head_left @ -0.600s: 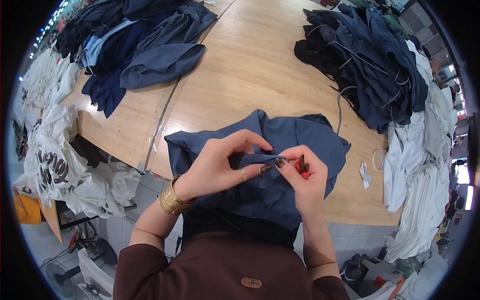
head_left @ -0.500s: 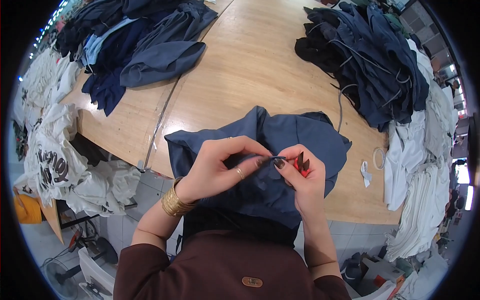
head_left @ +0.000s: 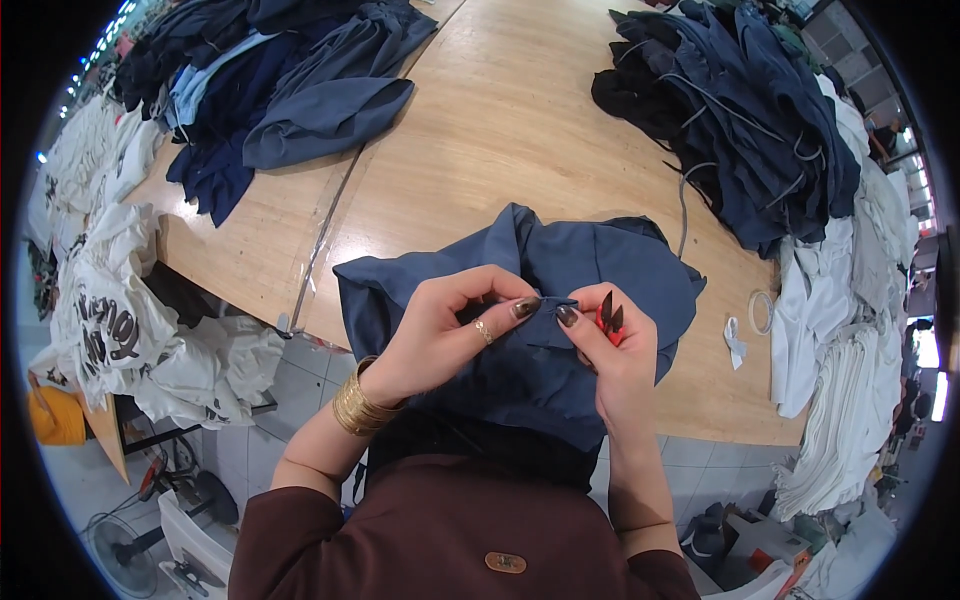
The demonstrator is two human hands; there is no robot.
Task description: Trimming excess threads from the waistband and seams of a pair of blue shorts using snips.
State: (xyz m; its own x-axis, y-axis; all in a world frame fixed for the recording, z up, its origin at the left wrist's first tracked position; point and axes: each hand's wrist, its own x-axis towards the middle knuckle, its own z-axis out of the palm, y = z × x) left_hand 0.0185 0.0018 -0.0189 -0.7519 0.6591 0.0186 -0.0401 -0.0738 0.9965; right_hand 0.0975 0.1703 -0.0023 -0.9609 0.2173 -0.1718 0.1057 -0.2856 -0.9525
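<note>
A dark blue-grey garment (head_left: 620, 260) lies bunched at the table's front edge and hangs toward my lap. My left hand (head_left: 465, 320), with a ring and a wide gold bracelet on its wrist, pinches a small fold of the cloth between thumb and forefinger. Right beside it, my right hand (head_left: 610, 335) pinches the same fold from the other side. Small red thread snips (head_left: 612, 322) are tucked in the right hand, their dark blades pointing up and away from the cloth.
Dark garments are heaped at the far left (head_left: 330, 120) and far right (head_left: 760, 130) of the wooden table (head_left: 480, 130). White garments hang along both sides. A white scrap (head_left: 734, 343) and a tape ring (head_left: 761, 313) lie at the right. A fan (head_left: 125, 550) stands lower left.
Both hands have shifted slightly, and the pinched fold now sits a little farther from me. The left thumb has turned so its nail shows more. The snips stay in the right hand.
</note>
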